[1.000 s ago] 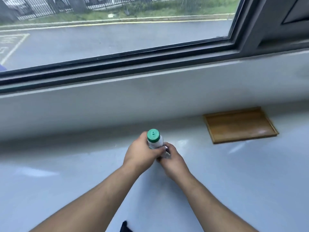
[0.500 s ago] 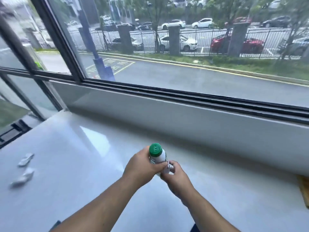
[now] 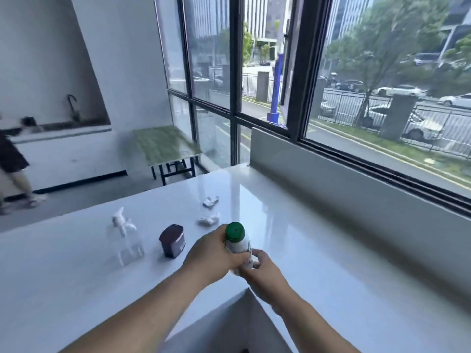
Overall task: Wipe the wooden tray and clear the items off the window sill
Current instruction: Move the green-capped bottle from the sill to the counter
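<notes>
I hold a white bottle with a green cap (image 3: 237, 238) upright over the white window sill (image 3: 318, 250). My left hand (image 3: 212, 253) wraps its left side. My right hand (image 3: 260, 270) grips its lower part from the right. The wooden tray is out of view. On the sill to the left stand a clear spray bottle with a white trigger (image 3: 126, 236) and a small dark brown bin (image 3: 173, 241). Two crumpled white tissues lie beyond the bottle, one nearer (image 3: 209, 219) and one farther (image 3: 211, 201).
The sill's raised back wall (image 3: 356, 189) and dark window frame (image 3: 298, 72) run along the right. A green-topped table (image 3: 165, 146) stands on the floor past the sill's far end. A person (image 3: 12, 169) walks at the far left.
My view has swung left from the wooden tray along the sill to its far end. Both hands kept hold of the bottle. The spray bottle, the bin and the tissues came into view.
</notes>
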The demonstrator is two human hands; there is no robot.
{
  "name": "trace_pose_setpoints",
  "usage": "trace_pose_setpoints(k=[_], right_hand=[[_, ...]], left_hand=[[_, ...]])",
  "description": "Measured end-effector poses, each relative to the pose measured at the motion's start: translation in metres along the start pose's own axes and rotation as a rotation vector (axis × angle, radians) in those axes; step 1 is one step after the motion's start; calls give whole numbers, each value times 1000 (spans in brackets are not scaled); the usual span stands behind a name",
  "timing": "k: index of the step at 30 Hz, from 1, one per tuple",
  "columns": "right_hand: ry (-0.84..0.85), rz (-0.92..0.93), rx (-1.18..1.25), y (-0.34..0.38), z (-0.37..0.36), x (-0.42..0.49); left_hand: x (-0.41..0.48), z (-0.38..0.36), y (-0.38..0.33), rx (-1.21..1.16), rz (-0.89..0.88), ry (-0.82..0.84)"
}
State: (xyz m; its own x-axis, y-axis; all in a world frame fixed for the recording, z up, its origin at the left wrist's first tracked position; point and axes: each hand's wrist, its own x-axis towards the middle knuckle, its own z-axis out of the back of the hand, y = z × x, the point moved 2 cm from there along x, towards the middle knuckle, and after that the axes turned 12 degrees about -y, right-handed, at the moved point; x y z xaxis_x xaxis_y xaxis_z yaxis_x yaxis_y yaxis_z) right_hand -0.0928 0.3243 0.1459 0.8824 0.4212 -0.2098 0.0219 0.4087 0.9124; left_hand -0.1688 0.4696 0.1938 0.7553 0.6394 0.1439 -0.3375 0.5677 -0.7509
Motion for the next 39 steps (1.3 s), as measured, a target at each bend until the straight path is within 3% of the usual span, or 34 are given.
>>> trace_pose_setpoints(k=[7,16,25,29,39], right_hand=[[141,59,-104,46,-108,16],[250,89,-133,69,-191,112],[220,31,-53,69,-236,300],[218,-60,-75,39,-256,374],[288,-265,-229,-47,-279,422]], left_hand=[[19,87,78,20,61,-108],[109,104,147,69,145,-110],[284,49,188,104,173,-89],[351,6,217,157,197,-4],[382,-66,289,291,333,246]])
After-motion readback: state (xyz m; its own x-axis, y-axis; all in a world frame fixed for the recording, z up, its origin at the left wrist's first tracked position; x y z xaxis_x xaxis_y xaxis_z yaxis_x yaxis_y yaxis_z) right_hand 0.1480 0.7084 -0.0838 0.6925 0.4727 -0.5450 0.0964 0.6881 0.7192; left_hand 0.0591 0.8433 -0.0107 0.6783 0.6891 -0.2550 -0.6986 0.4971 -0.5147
